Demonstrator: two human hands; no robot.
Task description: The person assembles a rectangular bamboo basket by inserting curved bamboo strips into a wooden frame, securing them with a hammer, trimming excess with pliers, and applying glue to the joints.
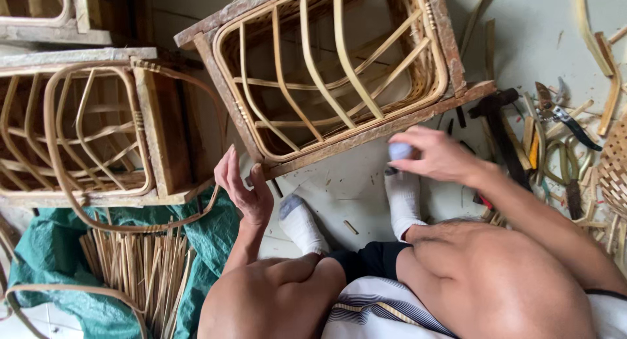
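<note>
Two hands, both empty, both at the near lower edge of the rattan frame [339,78] that stands tilted on the floor against the person's feet.

Left hand [243,185]: fingers open and loosely curved, palm turned toward the frame, sitting just beside the frame's lower left corner. Can't tell if the fingertips actually touch the wood or clear it by a hair. Nothing gripped.

Right hand [436,155]: fingers half-curled, hovering over the toe of the right sock [401,192], just below the frame's bottom rail. Also holding nothing; whether it rests on the sock is unclear.

Geometry that matters: the frame's long bottom rail runs diagonally, low at the left corner near the left hand, rising to the right toward the hammer [496,113]. Frame lies up and away from both hands, i.e. ahead of the person. Left hand is the nearer one, right at the corner; right hand sits below mid-rail with a small gap. The hands bracket the rail's near half, left sock [300,225] between them.

Around it: a second frame [85,136] of the same kind lies to the left, well apart from either hand. Bundle of cane strips [140,267] on a green tarp [215,238] below it, near the left knee. Pruning shears [565,113] and loose offcuts lie to the right, beyond the right forearm, out of immediate reach of the fingers.
</note>
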